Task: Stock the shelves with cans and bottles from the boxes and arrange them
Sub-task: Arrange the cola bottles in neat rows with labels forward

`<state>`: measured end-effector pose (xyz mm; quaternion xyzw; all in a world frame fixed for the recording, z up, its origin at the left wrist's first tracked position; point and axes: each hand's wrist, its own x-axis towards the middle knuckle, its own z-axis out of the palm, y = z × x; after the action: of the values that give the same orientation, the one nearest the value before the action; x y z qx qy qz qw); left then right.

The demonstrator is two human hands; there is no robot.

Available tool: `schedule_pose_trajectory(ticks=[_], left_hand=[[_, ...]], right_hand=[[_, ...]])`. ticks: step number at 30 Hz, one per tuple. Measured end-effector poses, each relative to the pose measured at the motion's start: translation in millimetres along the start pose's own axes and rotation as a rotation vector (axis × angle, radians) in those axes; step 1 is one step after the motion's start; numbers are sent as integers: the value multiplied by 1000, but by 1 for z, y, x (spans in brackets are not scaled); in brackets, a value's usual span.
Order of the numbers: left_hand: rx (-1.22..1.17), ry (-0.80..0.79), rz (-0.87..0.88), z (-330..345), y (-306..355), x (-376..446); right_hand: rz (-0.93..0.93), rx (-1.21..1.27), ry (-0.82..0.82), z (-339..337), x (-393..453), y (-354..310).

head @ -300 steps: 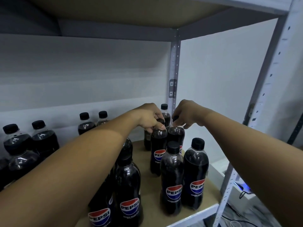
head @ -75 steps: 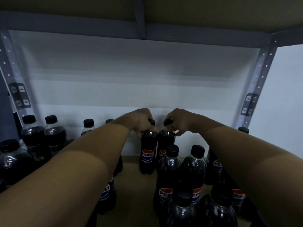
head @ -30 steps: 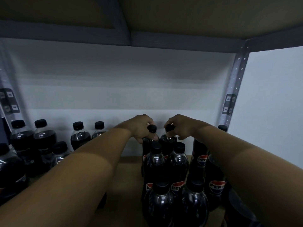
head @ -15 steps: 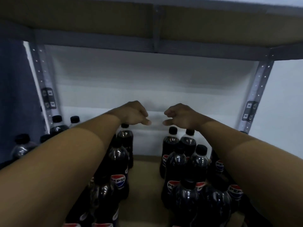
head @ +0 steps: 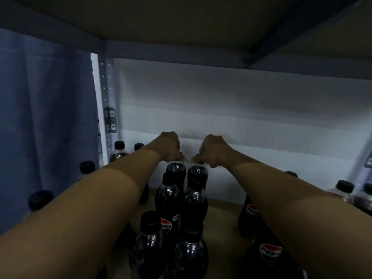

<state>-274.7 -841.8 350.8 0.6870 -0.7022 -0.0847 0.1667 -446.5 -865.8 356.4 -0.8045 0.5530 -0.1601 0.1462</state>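
Note:
Dark Pepsi bottles with black caps stand in two rows down the middle of the shelf board (head: 221,216). My left hand (head: 170,147) grips the cap of the rearmost left bottle (head: 176,174). My right hand (head: 211,151) grips the cap of the rearmost right bottle (head: 197,177) beside it. Both caps are hidden under my fingers. In front of them stand two more bottles (head: 168,200) and nearer ones (head: 149,238) at the lower edge.
More bottles stand at the far left by the grey upright post (head: 106,109), and others at the right (head: 250,214) and far right (head: 342,190). A blue curtain (head: 44,117) hangs left. The upper shelf (head: 181,23) is close overhead; white wall behind.
Half a second ago both hands hovered free above the shelf; now they have come down and each grips a cap of the two rear bottles. The view has swung to the left.

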Motion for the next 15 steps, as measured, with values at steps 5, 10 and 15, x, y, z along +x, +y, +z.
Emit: schedule_pose_trajectory(ticks=[5,10,15], left_hand=[[-72,36,-19,3,-3,7],[-324,-24,-29,4,-16,6],[-281,29,-126,9,-10,4]], right_hand=[[24,-8,5,7,2,0],[43,133,-32,1,-4,6],[114,107,0,9,2,1]])
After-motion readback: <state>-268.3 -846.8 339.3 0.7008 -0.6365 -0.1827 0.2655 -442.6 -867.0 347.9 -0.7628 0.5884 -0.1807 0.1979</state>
